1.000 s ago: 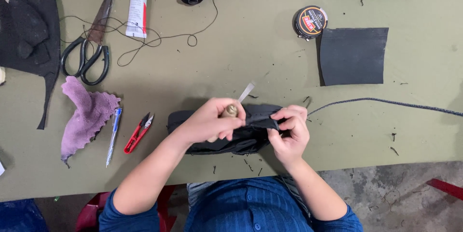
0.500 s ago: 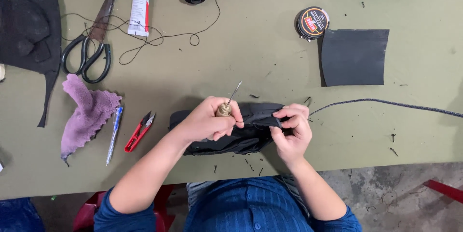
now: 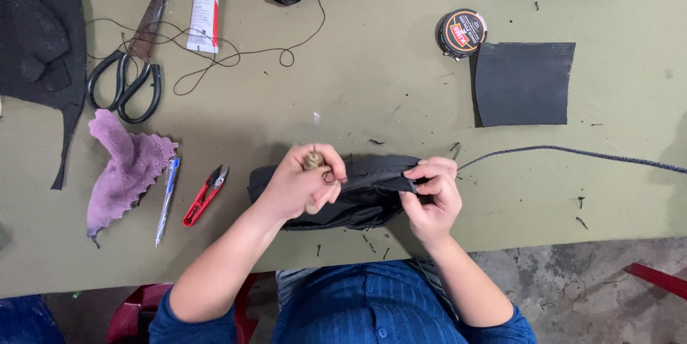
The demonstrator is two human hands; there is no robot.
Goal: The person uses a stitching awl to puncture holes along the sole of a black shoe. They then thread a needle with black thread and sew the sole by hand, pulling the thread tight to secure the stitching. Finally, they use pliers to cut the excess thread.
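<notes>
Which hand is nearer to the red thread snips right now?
Left. The left hand holds a wooden-handled tool just right of the red thread snips; the right hand pinches the black piece farther right.

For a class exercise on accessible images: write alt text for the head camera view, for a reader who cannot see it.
A person's left hand grips a wooden-handled awl against a dark fabric piece, which the right hand pinches at its edge. On the olive table lie scissors, a glue tube, red snips, a purple cloth and a round tin.
</notes>
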